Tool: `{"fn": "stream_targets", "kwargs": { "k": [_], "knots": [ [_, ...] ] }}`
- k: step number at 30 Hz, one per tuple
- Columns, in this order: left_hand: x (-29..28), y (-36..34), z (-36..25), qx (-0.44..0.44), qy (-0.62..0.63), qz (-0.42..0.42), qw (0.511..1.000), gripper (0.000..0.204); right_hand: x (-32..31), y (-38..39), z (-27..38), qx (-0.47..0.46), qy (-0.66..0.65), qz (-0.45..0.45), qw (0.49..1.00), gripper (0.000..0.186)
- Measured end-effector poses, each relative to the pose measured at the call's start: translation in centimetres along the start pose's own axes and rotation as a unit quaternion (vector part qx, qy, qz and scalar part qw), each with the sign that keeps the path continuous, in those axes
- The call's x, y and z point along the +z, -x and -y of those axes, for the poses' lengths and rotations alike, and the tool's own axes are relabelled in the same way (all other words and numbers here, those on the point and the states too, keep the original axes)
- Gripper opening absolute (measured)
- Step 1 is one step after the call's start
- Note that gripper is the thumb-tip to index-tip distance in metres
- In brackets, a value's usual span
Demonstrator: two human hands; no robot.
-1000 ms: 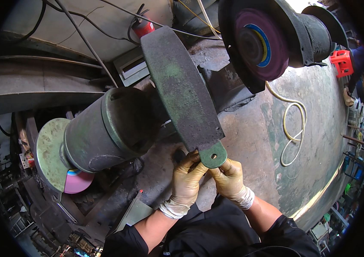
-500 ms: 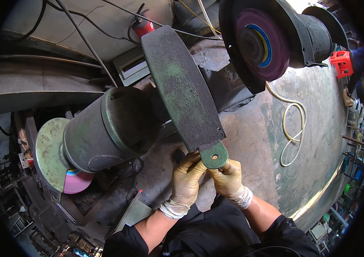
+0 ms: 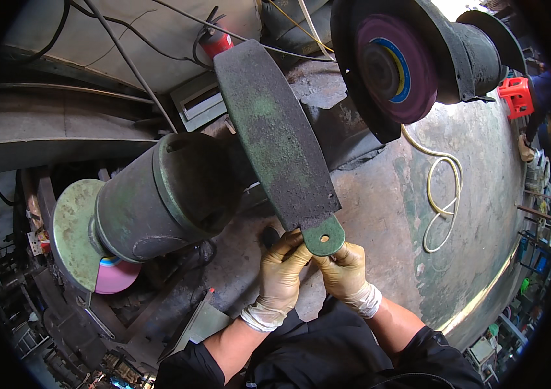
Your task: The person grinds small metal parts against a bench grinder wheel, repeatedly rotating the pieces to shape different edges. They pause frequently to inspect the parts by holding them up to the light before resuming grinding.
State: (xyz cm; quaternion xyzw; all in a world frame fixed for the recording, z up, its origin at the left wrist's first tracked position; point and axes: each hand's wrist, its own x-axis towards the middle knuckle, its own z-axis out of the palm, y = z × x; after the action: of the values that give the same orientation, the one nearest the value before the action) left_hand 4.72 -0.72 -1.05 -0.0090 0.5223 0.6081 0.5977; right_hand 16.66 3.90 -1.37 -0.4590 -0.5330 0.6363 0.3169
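Both my gloved hands are closed close together beneath the lower end of a long, curved, grey-green metal guard (image 3: 273, 129), at either side of its rounded tab with a hole (image 3: 325, 244). My left hand (image 3: 280, 277) has its thumb and fingers pinched at the tab's left, fingertips partly under the guard. My right hand (image 3: 345, 277) is pinched just below the tab's right side; what both grip is mostly hidden. Behind the guard lies a cylindrical machine housing (image 3: 136, 204), with a pink grinding wheel (image 3: 117, 278) partly covered by a round green guard (image 3: 73, 227).
At upper right is a purple grinding wheel (image 3: 419, 71) inside a black hood (image 3: 457, 58). A pale hose (image 3: 454, 188) lies on the floor. A red stool (image 3: 515, 97) stands beside a partly seen person (image 3: 541, 104). A fire extinguisher (image 3: 216, 44) and cables are at the back.
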Motion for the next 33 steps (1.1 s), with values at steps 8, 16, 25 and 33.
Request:
{"fn": "stream_targets", "kwargs": {
  "k": [8,16,25,33],
  "knots": [
    [-0.1,0.1,-0.4,0.012,-0.038,0.058,0.998,0.021,-0.5,0.4,0.2,0.009,0.061,0.003,0.998,0.025],
    [-0.6,2.8,-0.5,-0.082,-0.171,0.129,0.973,0.025,-2.8,4.2,0.8,0.215,-0.03,0.099,0.971,0.021],
    [-0.9,4.8,1.4,-0.207,-0.099,0.125,0.965,0.02,-6.0,8.4,-3.5,0.302,-0.224,0.224,0.899,0.034],
    [1.1,5.7,1.2,-0.237,-0.067,0.055,0.968,0.01,-7.3,7.9,-1.0,0.344,-0.273,0.26,0.86,0.037]
  ]
}}
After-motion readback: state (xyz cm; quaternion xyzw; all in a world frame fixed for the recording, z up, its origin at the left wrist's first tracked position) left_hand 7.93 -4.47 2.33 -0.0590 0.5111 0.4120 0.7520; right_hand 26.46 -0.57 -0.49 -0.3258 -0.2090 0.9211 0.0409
